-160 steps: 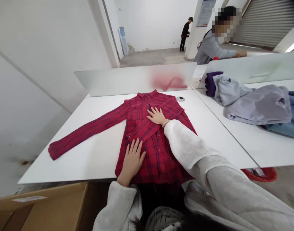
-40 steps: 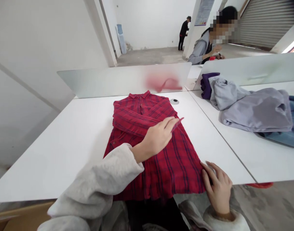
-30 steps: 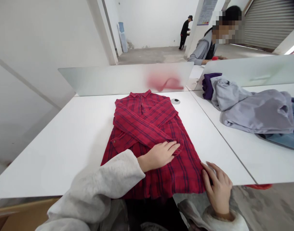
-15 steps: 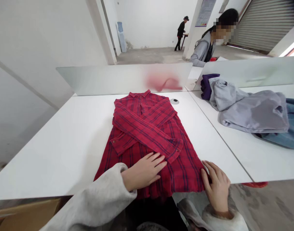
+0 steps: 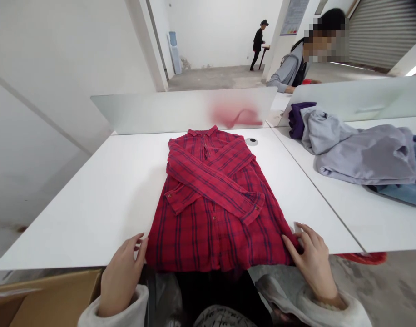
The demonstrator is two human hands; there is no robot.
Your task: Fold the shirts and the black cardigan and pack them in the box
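A red plaid shirt (image 5: 197,227) with dark blue stripes lies front up on the white table, its collar at the far side. Both sleeves are folded across the front, one over the other, with buttoned cuffs showing. At the lower left corner of the shirt, my left hand (image 5: 122,268) has thumb and fingers apart, the thumb by the fabric's edge. My right hand (image 5: 312,259) pinches the lower right edge between thumb and fingers, and a small fold stands up there. The hem reaches the table's near edge.
Grey and purple folded clothes (image 5: 368,154) and blue denim (image 5: 402,190) lie on the right-hand table. A frosted divider (image 5: 180,109) borders the far side. Below left is a cardboard box (image 5: 58,299). A co-worker (image 5: 293,68) sits beyond the divider; another person (image 5: 258,45) stands farther back.
My left hand has left the middle of the shirt and moved left to its lower left corner. My right hand stays at the lower right edge. The lower front now lies uncovered.
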